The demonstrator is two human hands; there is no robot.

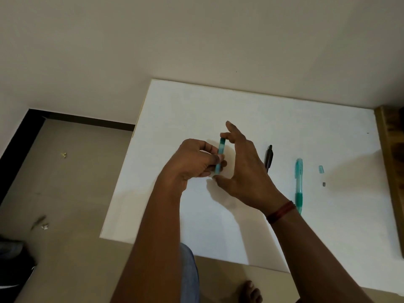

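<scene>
Gripping a translucent teal barrel (221, 147) mid-length is the left hand (192, 160); the right hand (242, 169) pinches its ends.

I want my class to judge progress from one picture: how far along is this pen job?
Done, it seems: a black pen and a teal pen lie on the white board. In hand: the left hand grips a teal tube while the right hand pinches its ends. Left: a small teal piece and a grey bit lie loose, probably yet to be fitted.

A black pen (268, 157), a teal pen (298, 182) and a small teal cap (321, 169) are laid on the white tabletop (196, 101).
</scene>
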